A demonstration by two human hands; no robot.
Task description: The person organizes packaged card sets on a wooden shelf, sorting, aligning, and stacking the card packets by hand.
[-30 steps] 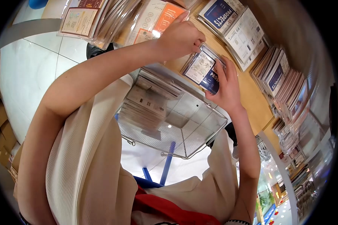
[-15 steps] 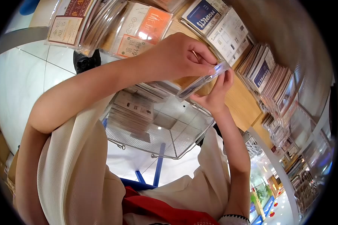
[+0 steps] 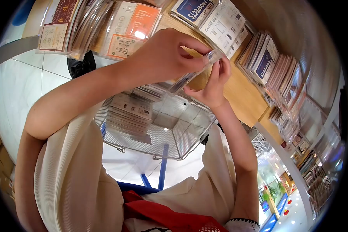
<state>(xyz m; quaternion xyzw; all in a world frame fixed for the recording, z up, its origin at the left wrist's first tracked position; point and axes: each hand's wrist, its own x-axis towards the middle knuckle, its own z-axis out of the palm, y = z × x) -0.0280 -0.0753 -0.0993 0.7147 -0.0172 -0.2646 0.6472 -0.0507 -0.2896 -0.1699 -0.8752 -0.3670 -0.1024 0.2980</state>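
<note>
Between my two hands is a thin packet in clear plastic, tilted and seen almost edge-on. My left hand pinches its upper long edge with thumb and fingers. From below, my right hand has its fingers around the far end and its thumb near the lower side. What is printed on the packet cannot be read at this angle. Beneath the hands is a wire mesh basket, with a stack of similar plastic-wrapped packets in its left part.
Orange and white packets and a row of upright packets lie on the wooden surface. Packets marked PROSPECTS lie at the back, with more stacks at right. A blue stool frame shows below the basket.
The whole view has shifted slightly, so the hands, packet and surroundings appear a little further left and up. Both hands keep hold of the packet, with little change in grip.
</note>
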